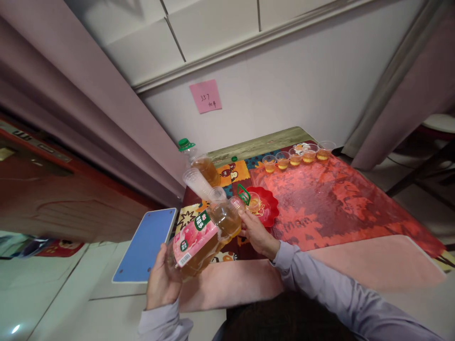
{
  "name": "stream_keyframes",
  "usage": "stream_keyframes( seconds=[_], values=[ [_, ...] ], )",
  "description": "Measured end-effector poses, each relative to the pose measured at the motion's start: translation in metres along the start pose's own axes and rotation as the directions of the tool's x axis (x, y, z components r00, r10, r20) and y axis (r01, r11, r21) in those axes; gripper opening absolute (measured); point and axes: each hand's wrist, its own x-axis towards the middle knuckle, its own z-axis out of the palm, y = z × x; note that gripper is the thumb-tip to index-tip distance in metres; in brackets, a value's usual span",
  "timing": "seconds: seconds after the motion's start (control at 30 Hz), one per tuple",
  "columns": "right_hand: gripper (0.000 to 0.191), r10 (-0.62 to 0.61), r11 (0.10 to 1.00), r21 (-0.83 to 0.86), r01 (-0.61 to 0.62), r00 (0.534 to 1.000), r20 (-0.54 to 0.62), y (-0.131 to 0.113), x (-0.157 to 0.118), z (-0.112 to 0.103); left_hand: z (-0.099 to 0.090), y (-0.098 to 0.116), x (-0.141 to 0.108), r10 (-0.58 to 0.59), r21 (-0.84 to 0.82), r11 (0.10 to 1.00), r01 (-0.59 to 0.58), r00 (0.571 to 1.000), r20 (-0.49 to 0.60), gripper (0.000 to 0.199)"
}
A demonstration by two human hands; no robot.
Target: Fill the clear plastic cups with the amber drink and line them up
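A large clear juice bottle (pixel 202 237) with a pink label and amber drink inside is tipped to the right, its neck over a red scalloped plate (pixel 273 214). My left hand (pixel 161 279) is wrapped around the bottle's base. Near the neck, my right hand (pixel 258 234) grips the bottle, its fingers partly hidden. A green carry ring (pixel 243 194) stands out at the neck. On the plate sits a clear plastic cup (pixel 254 202) with a little amber liquid, directly at the bottle's mouth.
Several clear cups (pixel 295 157) holding amber drink line the table's far right edge. Behind my bottle are a stack of clear cups (pixel 196 182) and a second, green-capped bottle (pixel 208 169). A loose green cap (pixel 233 158) lies farther back. A blue stool (pixel 145 246) stands left.
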Motion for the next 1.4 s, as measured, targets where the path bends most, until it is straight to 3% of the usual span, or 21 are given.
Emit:
stream_keyframes(
  seconds=[1.4],
  values=[
    [0.045, 0.002, 1.000, -0.010, -0.002, 1.000, -0.013, 0.0004, 0.0015, 0.0007, -0.0089, -0.0014, 0.0088, -0.020, -0.030, 0.999, 0.021, 0.999, 0.038, 0.042]
  ],
)
